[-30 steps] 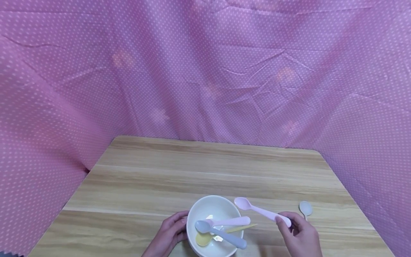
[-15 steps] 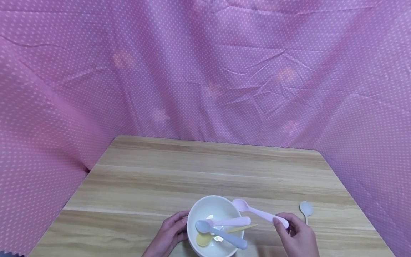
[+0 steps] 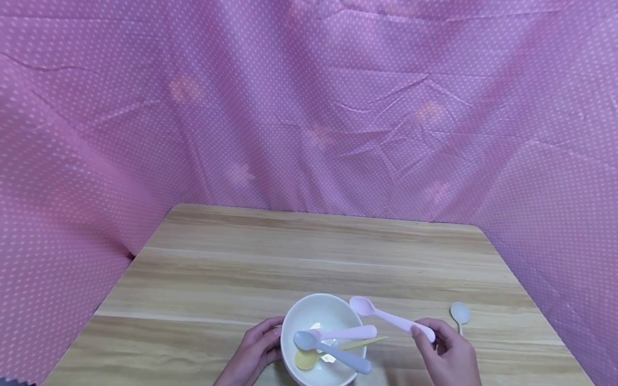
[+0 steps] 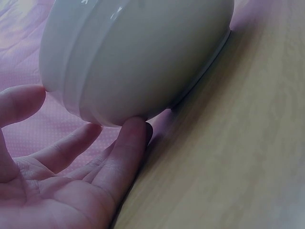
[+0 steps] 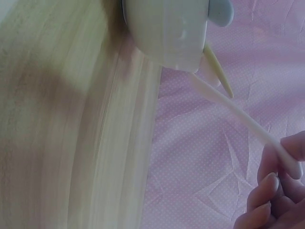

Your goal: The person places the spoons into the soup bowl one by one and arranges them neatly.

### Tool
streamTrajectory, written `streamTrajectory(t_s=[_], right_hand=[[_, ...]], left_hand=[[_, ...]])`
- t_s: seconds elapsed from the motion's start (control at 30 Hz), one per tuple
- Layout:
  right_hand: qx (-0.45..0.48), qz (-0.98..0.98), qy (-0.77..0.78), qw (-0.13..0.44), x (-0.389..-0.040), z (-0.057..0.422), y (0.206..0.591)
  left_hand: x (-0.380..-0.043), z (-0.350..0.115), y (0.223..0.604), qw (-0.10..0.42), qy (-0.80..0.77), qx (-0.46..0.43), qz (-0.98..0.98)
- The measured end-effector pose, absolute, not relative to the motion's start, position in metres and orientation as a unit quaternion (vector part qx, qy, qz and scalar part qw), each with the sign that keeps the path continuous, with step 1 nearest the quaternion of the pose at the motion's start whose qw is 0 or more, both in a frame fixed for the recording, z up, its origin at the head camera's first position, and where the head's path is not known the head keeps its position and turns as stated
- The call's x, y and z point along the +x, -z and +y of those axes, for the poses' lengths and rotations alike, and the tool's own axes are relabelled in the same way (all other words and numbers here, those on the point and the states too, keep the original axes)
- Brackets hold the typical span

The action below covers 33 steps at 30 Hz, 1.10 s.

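A white bowl (image 3: 323, 311) stands near the table's front edge. Inside it lean a pink spoon (image 3: 350, 332), a blue spoon (image 3: 345, 358) and a yellow spoon (image 3: 306, 359), their handles over the right rim. My left hand (image 3: 256, 348) touches the bowl's left side; in the left wrist view its fingers (image 4: 126, 157) are nearly straight against the bowl's outer wall (image 4: 143, 57). With thumb and fingers my right hand (image 3: 449, 351) pinches the handle end of another pink spoon (image 3: 393, 320), whose head is beside the bowl's right rim, above the table.
A pale grey spoon (image 3: 460, 312) lies on the table to the right, its handle partly hidden behind my right hand. The wooden table (image 3: 309, 252) stretches back to a pink dotted cloth (image 3: 309, 107) that hangs round its back and sides.
The pink spoon in my right hand has shifted slightly left, toward the bowl. My left hand and the bowl stay practically where they were.
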State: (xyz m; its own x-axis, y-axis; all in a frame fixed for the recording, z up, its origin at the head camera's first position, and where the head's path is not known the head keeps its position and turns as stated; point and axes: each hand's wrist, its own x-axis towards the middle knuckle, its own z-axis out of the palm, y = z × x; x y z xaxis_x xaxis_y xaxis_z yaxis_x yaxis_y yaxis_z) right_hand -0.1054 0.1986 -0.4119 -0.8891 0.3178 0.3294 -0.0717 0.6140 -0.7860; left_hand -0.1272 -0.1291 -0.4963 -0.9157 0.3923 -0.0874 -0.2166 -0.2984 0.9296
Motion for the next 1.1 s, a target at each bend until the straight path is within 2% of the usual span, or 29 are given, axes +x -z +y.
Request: streamTrajectory(t_s=[0.5, 1.1], right_hand=[[-0.059, -0.855, -0.467, 0.216, -0.104, 0.192, 0.412], [-0.045, -0.857, -0.488, 0.160, -0.102, 0.170, 0.422]], left_hand=[[-0.127, -0.128, 0.495, 0.187, -0.805, 0.086, 0.556], [-0.128, -0.128, 0.493, 0.188, -0.807, 0.074, 0.555]])
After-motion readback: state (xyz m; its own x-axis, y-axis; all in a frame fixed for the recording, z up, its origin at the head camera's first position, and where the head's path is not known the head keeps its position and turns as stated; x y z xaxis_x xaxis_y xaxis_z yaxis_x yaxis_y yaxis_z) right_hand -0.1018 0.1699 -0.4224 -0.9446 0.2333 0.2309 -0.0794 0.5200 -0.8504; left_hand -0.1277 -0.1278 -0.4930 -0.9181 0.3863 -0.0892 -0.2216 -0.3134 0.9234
